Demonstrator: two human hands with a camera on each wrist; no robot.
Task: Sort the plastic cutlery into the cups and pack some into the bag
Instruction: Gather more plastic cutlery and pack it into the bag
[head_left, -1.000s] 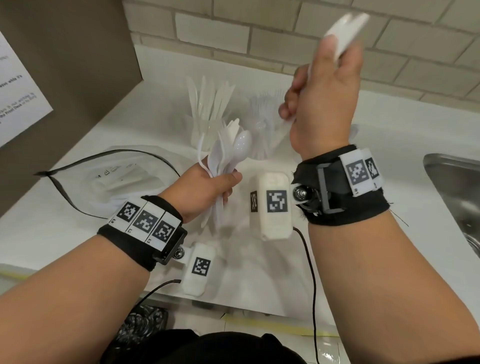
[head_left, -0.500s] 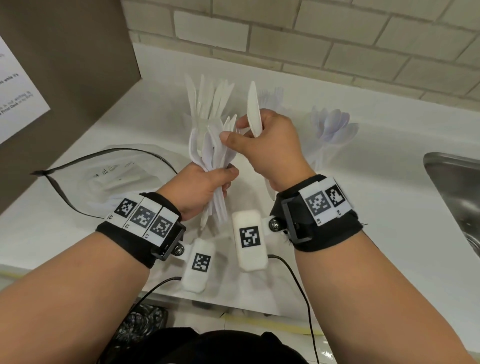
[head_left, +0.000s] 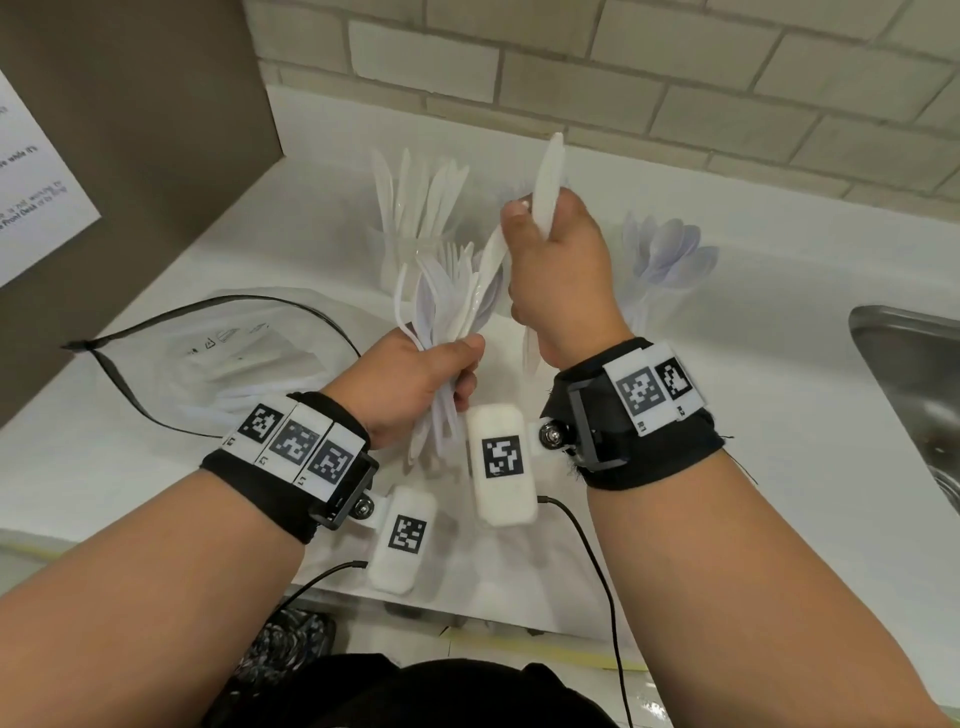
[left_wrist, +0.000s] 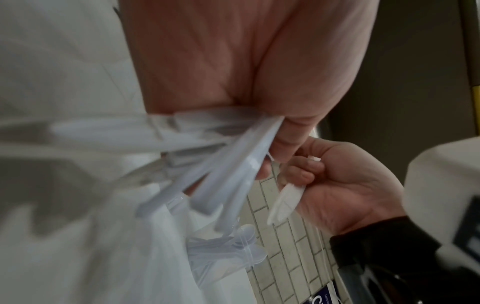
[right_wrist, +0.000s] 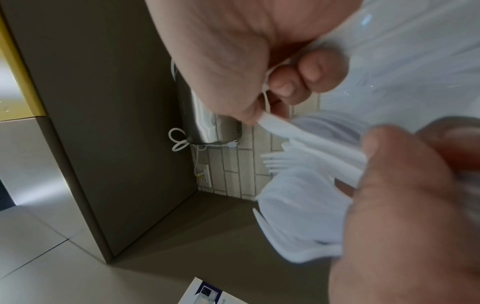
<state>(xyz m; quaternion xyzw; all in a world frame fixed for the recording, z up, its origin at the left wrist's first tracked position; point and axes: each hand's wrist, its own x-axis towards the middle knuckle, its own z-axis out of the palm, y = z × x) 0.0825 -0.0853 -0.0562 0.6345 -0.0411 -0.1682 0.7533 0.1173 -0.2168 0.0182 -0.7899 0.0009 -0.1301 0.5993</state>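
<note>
The left hand (head_left: 410, 382) is fisted around a bundle of mixed white plastic cutlery (head_left: 452, 296), gripping the handles low so the fork tines and spoon bowls fan upward and slightly away from the person. The right hand (head_left: 561, 270) is curled around 1 plastic knife (head_left: 548, 187), held just above and beside the bundle; its blade tip points up toward the tiled wall and its handle end pokes out below the hand, so its long axis runs near vertical.

Behind the hands, on the white surface (head_left: 779, 395), stands a clear cup of knives (head_left: 415, 208), blades up. A clear cup of spoons (head_left: 665, 260) stands to the right, bowls up. The open zip bag (head_left: 208, 358) lies flat at the left with some cutlery inside.

The likely slip is in the left hand: the bundle is splayed and loosely aligned, so easing the grip while the right hand moves off could let pieces slide down onto the surface. The knife could also snag a neighbouring fork and drag it along. Dropping it in at an angle could tip the light cup or leave the knife leaning out over the rim.
</note>
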